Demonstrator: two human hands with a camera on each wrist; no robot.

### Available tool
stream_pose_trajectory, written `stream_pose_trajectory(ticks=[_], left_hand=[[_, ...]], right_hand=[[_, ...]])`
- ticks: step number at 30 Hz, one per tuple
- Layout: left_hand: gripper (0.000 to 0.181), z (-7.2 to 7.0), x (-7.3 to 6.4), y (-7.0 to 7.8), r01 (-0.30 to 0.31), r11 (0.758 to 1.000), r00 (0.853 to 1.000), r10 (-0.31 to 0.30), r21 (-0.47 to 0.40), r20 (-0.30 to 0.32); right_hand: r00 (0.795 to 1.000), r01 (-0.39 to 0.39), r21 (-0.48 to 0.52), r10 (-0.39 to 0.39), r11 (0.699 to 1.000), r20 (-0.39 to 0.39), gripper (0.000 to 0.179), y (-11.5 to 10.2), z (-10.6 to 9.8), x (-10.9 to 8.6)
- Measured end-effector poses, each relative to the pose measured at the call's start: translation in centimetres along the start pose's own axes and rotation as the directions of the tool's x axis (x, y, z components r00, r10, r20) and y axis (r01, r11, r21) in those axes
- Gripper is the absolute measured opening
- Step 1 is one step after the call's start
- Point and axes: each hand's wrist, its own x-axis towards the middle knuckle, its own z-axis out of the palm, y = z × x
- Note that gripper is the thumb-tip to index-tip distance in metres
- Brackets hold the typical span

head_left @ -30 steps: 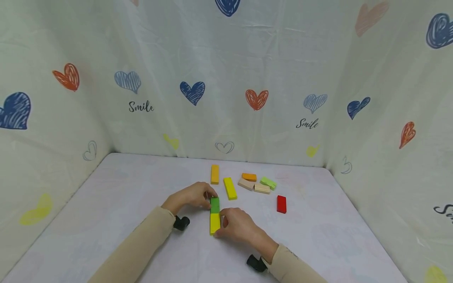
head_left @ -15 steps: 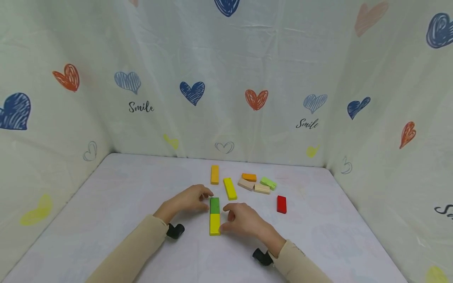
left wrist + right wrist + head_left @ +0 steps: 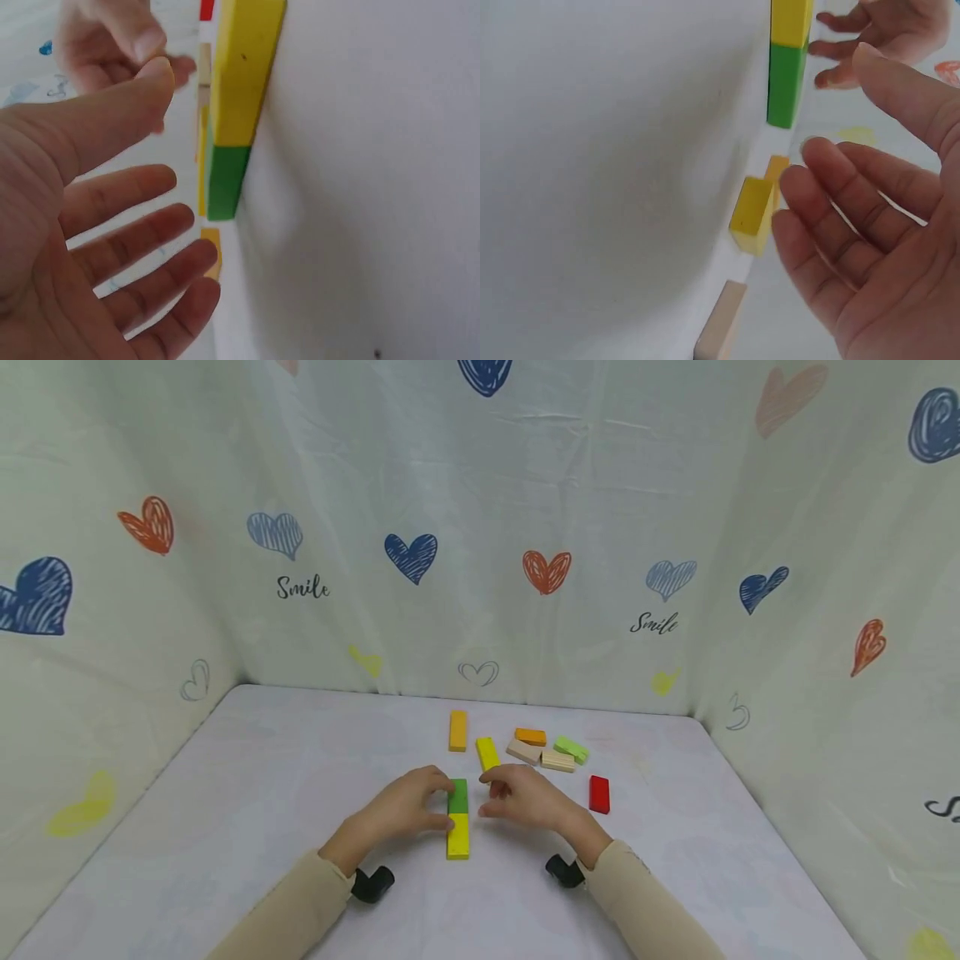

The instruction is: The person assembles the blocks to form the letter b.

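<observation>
A green block [image 3: 459, 795] and a yellow block [image 3: 458, 839] lie end to end on the white table in the head view. My left hand [image 3: 401, 810] hovers at their left side. The left wrist view shows its fingers spread and apart from the blocks. On their right, my right hand [image 3: 528, 797] is held over the table with loosely bent fingers and nothing in it. Its fingertips overlap the near end of a second yellow block [image 3: 487, 752] in the head view. The right wrist view shows a gap between that hand and this block [image 3: 751, 206].
Beyond the hands lies an amber block [image 3: 457, 731]. To the right are an orange block [image 3: 530, 737], two plain wooden blocks [image 3: 558, 761], a light green block [image 3: 572, 749] and a red block [image 3: 599, 794]. A heart-printed curtain [image 3: 480, 610] encloses the table's back and sides.
Both hands have come away from the green and yellow pair, which stays in place. My right hand has moved forward and right, towards the second yellow block; my left has drawn slightly nearer.
</observation>
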Motion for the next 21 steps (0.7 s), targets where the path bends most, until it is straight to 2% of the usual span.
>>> stream_pose_trajectory(ticks=[4,6,13,21], left_hand=[[0.044,0.3,-0.1,0.2,-0.035,0.999,0.999,0.035,-0.007,-0.041],[0.045,0.5,0.0,0.3,-0.054,0.998,0.998,0.053,-0.012,-0.042],[0.055,1.1,0.1,0.3,-0.128,0.992,0.992,0.128,0.017,0.017],[0.054,1.4,0.1,0.4,-0.143,0.987,0.989,0.141,0.078,0.037]], right_hand=[[1.000,0.024,0.005,-0.023,1.000,-0.019,0.048,0.8,-0.5,1.5],[0.999,0.020,-0.008,-0.020,1.000,-0.025,0.049,1.1,-0.8,2.3],[1.000,-0.001,-0.101,-0.001,0.995,-0.024,0.056,2.1,-1.3,4.9],[0.997,0.044,-0.034,-0.046,0.998,-0.064,0.051,3.1,-1.5,7.6]])
